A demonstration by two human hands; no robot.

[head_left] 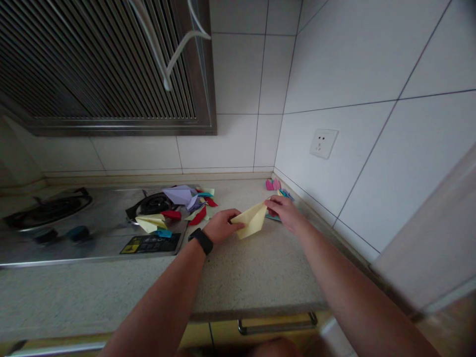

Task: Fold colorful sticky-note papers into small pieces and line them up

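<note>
Over the speckled countertop (pixel 253 282), near the side wall (pixel 372 144), you hold a pale yellow folded paper (pixel 252 221) between both hands. Your left hand (pixel 222 227) pinches its left end between thumb and fingers; your right hand (pixel 284 210) grips its upper right corner. A broad stretch of counter gives you room between the paper and the front edge. On your left, coloured folded papers (pixel 198 216) spread across the stove (pixel 100 250)'s right edge, a red one near your left hand. On your right, the wall's base runs alongside your forearm, with small pink pieces (pixel 273 184) tucked into the corner beyond your right hand. The range hood (pixel 122 130) hangs well apart, upper left.
</note>
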